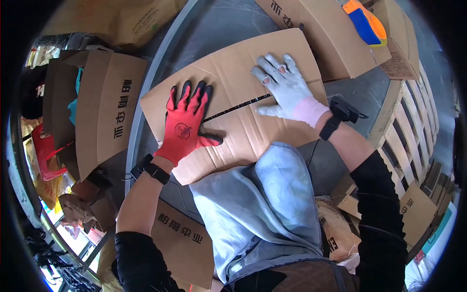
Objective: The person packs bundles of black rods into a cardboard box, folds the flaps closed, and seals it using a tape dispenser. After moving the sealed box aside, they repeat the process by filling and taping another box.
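Nearest the camera, the person's knee in pale blue denim (262, 204) juts up over the near edge of a flattened brown corrugated cardboard box (233, 78) lying on the grey floor (224, 24). Beside the knee, lower left, another flat brown carton with dark print (182, 241) lies partly under the left forearm.

The left hand (187, 121), in a red glove with black fingertips, is spread flat, palm down, on the left half of the flattened box, gripping nothing. The right hand (287, 90), in a whitish worn glove, is likewise splayed and pressed flat on the right half. Between the two hands runs a dark slit (238, 104), the seam where the flaps meet; both hands lie just beside it.

To the left, an opened brown carton with printed characters (109, 107) stands on its side; what it holds cannot be made out. A curved grey metal rail (146, 92) runs along the flattened box's left edge. Farther off, at the top right, a long brown cardboard box (326, 34) touches the flattened box's far corner, with an orange-and-blue object (365, 22) resting on it. A pale wooden pallet (408, 121) lies to the right, bare floor between it and the box.
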The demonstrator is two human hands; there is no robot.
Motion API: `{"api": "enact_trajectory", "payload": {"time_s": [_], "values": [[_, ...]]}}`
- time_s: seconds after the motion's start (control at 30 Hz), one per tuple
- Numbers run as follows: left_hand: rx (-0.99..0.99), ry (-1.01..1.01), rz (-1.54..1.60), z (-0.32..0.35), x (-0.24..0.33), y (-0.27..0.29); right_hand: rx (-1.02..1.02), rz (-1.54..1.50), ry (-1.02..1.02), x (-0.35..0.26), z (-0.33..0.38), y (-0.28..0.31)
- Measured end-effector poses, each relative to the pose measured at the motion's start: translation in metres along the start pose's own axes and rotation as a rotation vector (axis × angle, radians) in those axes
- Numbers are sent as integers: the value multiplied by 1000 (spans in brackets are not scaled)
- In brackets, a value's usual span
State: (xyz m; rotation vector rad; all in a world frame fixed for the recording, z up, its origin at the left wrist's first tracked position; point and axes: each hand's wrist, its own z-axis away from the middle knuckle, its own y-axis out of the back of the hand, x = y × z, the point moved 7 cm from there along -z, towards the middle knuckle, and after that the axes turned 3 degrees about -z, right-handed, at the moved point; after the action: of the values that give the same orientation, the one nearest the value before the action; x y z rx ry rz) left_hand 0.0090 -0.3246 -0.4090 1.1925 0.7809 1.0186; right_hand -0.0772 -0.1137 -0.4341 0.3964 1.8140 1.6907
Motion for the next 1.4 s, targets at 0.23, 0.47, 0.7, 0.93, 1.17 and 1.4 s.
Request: {"api": "enact_trajectory", "payload": {"time_s": [0.23,0.47,0.7,0.93,1.17,1.4], "values": [[39,-20,48,5,-4,-7,-9,-52,58,4,11,2],[143,4,54,-30,21,15,55,-51,74,4,12,3],[111,-82,42,-61,34,-7,47,-77,134,3,20,1],[-47,-62,89,-67,35,-8,-23,-188,66,7,25,-1],[-136,-13,173,-75,29,-2,-107,-287,57,10,18,-4],[-308,147,212,-85,58,4,-124,-327,34,16,27,-10]]}}
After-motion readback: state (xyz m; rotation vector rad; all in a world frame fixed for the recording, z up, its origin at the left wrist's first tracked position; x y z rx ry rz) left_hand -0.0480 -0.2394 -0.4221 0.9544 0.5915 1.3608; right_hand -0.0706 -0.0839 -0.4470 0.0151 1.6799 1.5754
